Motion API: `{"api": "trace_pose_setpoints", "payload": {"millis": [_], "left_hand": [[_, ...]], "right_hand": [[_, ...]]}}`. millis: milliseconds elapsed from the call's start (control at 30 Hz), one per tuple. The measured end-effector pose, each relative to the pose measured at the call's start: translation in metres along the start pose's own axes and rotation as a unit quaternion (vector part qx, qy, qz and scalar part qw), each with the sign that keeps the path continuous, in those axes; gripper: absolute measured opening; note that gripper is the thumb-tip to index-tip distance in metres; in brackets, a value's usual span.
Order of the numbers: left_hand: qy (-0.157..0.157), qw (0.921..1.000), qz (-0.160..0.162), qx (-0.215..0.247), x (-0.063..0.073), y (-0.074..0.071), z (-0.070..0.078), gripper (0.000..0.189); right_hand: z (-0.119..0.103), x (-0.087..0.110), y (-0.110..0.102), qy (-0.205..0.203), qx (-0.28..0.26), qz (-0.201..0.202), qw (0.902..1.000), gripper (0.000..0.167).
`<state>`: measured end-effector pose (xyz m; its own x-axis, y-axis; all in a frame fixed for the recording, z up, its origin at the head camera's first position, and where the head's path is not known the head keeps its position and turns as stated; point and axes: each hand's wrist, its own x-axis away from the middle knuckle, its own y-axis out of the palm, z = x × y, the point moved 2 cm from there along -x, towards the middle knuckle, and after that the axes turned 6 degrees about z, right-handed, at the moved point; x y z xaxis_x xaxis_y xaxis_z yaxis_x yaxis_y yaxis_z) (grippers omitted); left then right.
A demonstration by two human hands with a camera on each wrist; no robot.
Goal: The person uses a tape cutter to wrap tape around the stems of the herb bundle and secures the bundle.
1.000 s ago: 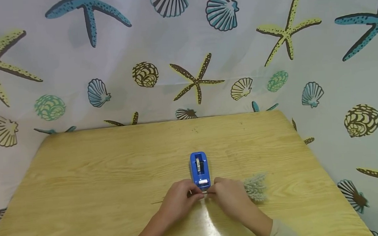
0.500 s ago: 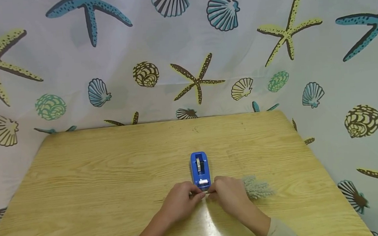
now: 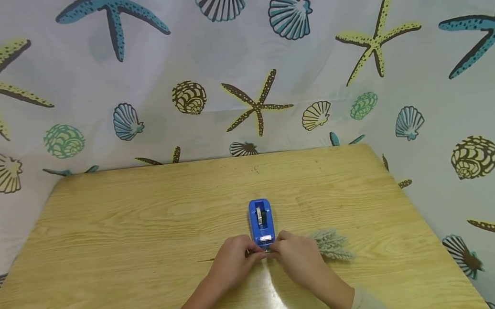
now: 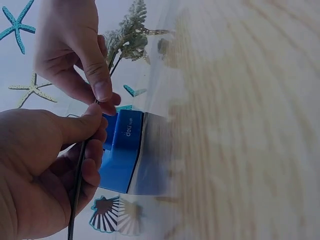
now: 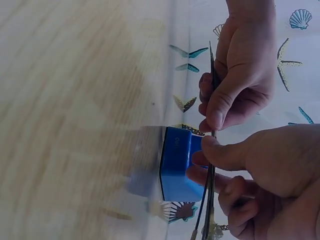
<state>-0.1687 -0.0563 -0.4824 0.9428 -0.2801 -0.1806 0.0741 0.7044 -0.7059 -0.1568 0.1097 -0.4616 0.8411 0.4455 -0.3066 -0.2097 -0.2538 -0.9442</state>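
A small bunch of pale grey-green flower sprigs (image 3: 332, 245) on thin dark stems (image 4: 77, 185) lies crosswise between both hands, with the fluffy heads out to the right. My left hand (image 3: 232, 260) pinches the stems between thumb and fingers, and their thin ends poke out to its left. Close beside it, my right hand (image 3: 301, 257) pinches the same stems nearer the heads; the thumbs (image 5: 217, 117) almost meet. Just beyond the fingertips stands a blue tape dispenser (image 3: 261, 220) holding a roll of tape. Whether tape is on the stems is too small to tell.
The wooden table (image 3: 148, 214) carries the dispenser just in front of the hands. A white cloth (image 3: 159, 60) printed with starfish and shells hangs behind the table and along its sides.
The sprig heads have swung and spread a little as the stems turn between the fingers. Both hands stay in almost the same place, and the dispenser has not moved.
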Motion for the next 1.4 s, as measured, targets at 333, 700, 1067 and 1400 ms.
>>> {"api": "trace_pose_setpoints", "payload": {"millis": [333,700,1067,1400], "left_hand": [[-0.010,0.9998,-0.005,0.016,0.0018,0.0000,0.0023,0.008],[-0.019,0.9997,0.005,0.017,0.0032,-0.0001,0.0024,0.005],[-0.045,0.9983,0.009,0.036,0.0011,-0.0018,0.0040,0.005],[-0.053,0.9970,-0.052,0.021,-0.0037,-0.0022,0.0047,0.016]], "right_hand": [[0.0021,-0.0024,-0.0010,0.041,-0.015,-0.011,0.9990,0.006],[0.0018,-0.0047,0.0006,0.065,-0.045,-0.004,0.9968,0.005],[0.0033,-0.0059,0.0019,0.077,-0.047,0.005,0.9959,0.010],[0.0049,-0.0073,0.0023,0.072,-0.060,0.010,0.9955,0.009]]}}
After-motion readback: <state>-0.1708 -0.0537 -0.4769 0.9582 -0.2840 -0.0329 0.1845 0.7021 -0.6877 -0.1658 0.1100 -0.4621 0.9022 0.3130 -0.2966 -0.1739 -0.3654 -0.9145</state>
